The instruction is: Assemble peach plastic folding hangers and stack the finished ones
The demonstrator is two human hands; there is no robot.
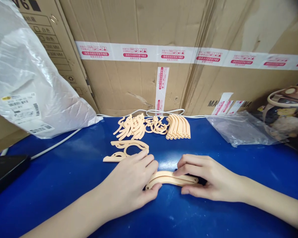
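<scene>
A pair of cream plastic curved hanger arms (170, 181) lies low over the blue table, one along the other, with small holes at the ends. My left hand (132, 178) pinches their left end between thumb and fingers. At the right end, my right hand (211, 178) has its thumb below and its curled fingers on top, gripping the same arms. Just beyond my left hand rests a folding hanger (124, 144) in cream plastic, partly hidden by my fingers. Farther back are a row of stacked curved arms (178, 127), several loose hooks (156, 125) and a heap of thinner curved pieces (131, 127).
Tall cardboard boxes (129, 86) with printed tape stand along the back edge of the blue table (72, 188). A white plastic parcel bag (39, 82) leans at the left, above a black object (8, 175) with a cable. A clear plastic bag (240, 129) lies at the right.
</scene>
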